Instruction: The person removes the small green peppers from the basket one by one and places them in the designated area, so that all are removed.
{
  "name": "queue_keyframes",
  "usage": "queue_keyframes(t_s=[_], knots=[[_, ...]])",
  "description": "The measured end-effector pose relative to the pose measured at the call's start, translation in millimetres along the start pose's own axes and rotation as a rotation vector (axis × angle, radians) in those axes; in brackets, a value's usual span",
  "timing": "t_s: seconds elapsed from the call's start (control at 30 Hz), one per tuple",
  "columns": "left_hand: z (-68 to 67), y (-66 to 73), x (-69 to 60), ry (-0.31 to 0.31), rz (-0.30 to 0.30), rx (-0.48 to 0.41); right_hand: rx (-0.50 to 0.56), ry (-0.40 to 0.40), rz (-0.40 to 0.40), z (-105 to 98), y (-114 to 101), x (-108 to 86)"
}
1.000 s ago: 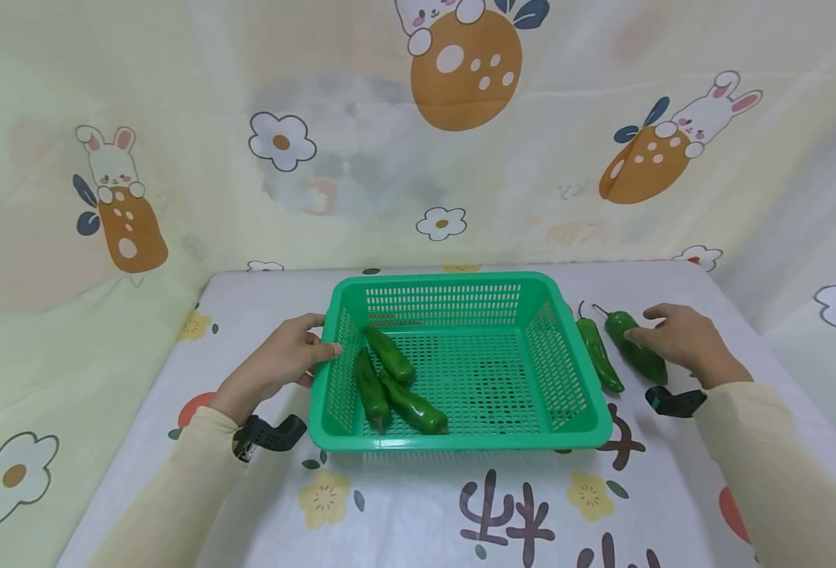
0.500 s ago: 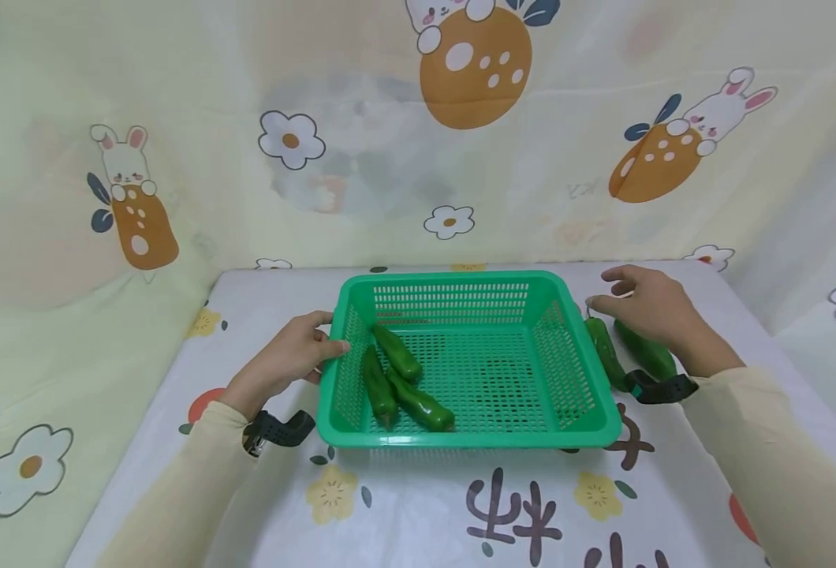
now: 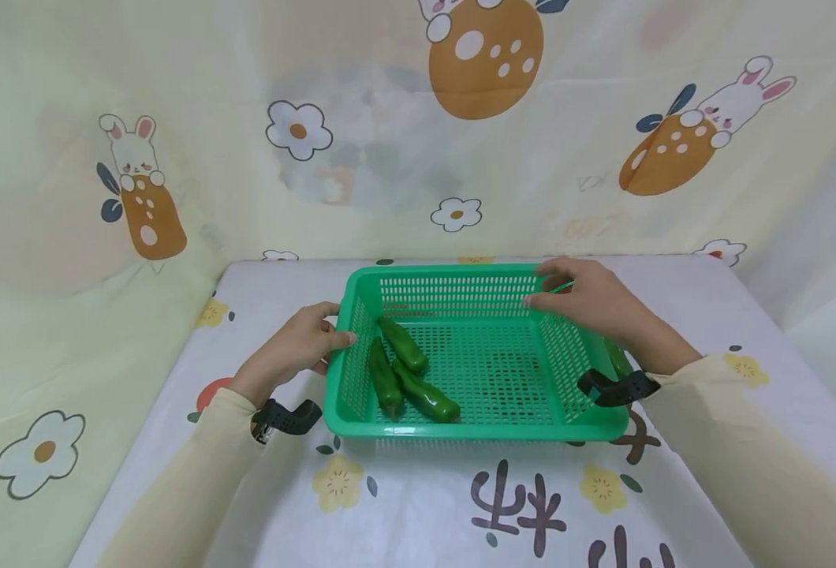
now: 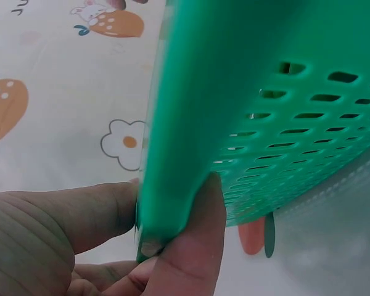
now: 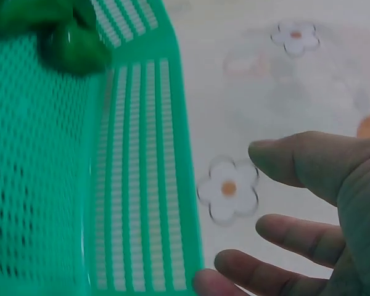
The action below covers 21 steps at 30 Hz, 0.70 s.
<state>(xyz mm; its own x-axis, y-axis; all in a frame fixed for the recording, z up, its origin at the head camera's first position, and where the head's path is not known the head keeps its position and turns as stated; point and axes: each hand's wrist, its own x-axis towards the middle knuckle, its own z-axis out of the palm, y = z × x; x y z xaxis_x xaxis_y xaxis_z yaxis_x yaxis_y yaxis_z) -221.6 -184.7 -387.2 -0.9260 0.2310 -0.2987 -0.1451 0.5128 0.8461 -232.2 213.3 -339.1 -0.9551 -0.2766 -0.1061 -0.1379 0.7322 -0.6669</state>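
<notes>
Green basket (image 3: 475,432): stands on the worktop (image 3: 702,292) close to its far edge, roughly midway between the left and right edges.
Peppers inside (image 3: 426,393): three lie together at the basket's left end; this seems the part done.
Pepper outside (image 3: 617,359): partly visible beside the basket, toward the worktop's right edge; apparently left to do, and the right sleeve (image 3: 730,442) may hide more.
Left grip (image 3: 297,343): pinches the basket's left rim between thumb and fingers.
Right grip (image 3: 591,296): thumb and fingers spread, holding nothing, at the basket corner facing the worktop's far right corner; rim contact cannot be told.
Versus one second ago: the right grip is off the two outside peppers, one now unseen; the inside three keep their places.
</notes>
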Motion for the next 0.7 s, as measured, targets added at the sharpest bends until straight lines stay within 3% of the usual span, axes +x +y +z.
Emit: queue_keyframes(t_s=[0.13, 0.37, 0.5, 0.7], knots=[[0.0, -0.3, 0.4, 0.006, -0.006, 0.008, 0.083, -0.097, -0.015, 18.2, -13.6, 5.2], [0.1, -0.1, 0.5, -0.003, -0.002, -0.002, 0.190, -0.253, 0.050, 53.1, -21.7, 18.8], [0.0, 0.3, -0.7, -0.002, -0.004, 0.001, 0.192, -0.326, 0.048, 67.8, -22.0, 25.5], [-1.2, -0.8, 0.3, 0.001, -0.001, 0.008, 0.164, -0.373, 0.040, 83.8, -29.0, 35.5]])
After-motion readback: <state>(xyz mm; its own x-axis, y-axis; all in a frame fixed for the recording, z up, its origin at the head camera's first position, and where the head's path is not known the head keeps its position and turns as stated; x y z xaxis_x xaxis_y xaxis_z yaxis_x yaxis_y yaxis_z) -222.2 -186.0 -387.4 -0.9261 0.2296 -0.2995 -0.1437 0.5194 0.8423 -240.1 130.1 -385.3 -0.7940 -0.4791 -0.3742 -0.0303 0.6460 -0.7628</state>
